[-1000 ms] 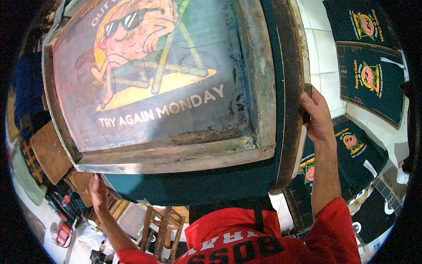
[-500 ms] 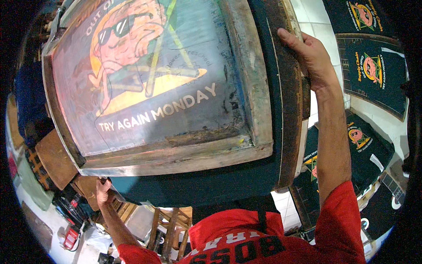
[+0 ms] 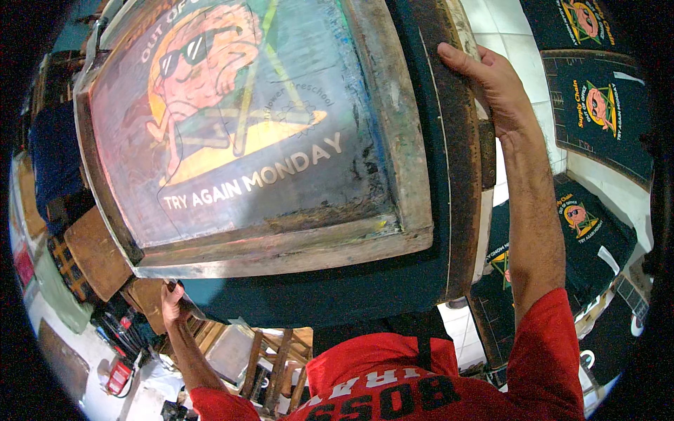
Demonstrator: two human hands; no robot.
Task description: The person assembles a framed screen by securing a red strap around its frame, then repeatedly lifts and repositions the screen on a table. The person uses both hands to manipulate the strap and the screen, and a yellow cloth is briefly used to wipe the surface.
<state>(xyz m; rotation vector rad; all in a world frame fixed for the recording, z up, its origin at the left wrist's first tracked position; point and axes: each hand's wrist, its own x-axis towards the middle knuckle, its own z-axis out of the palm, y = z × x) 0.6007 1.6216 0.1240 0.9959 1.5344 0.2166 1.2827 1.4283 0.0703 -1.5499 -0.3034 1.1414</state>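
A wooden-framed printing screen [image 3: 302, 261] lies over dark green fabric [image 3: 281, 302]. Through its mesh shows a design of a pink figure in sunglasses on a deck chair, with lettering. Under the fabric is a board with a worn brown edge [image 3: 461, 224]. My right hand [image 3: 495, 88] grips that edge at the far right, thumb on top and fingers curled mostly out of sight beneath. At the near left corner my left hand [image 3: 173, 303] is closed on the board, just below the screen frame; its fingers are partly hidden.
On the right, several boards carry dark shirts with the same colourful print [image 3: 597, 105]. Below them lies another printed shirt [image 3: 583, 217]. A brown wooden panel [image 3: 98, 245] stands at the left. Wooden stools [image 3: 277, 365] and a red object [image 3: 119, 377] are lower down.
The screen and board have shifted slightly in the picture, the screen's left side a little to the right. Both hands keep their grip.
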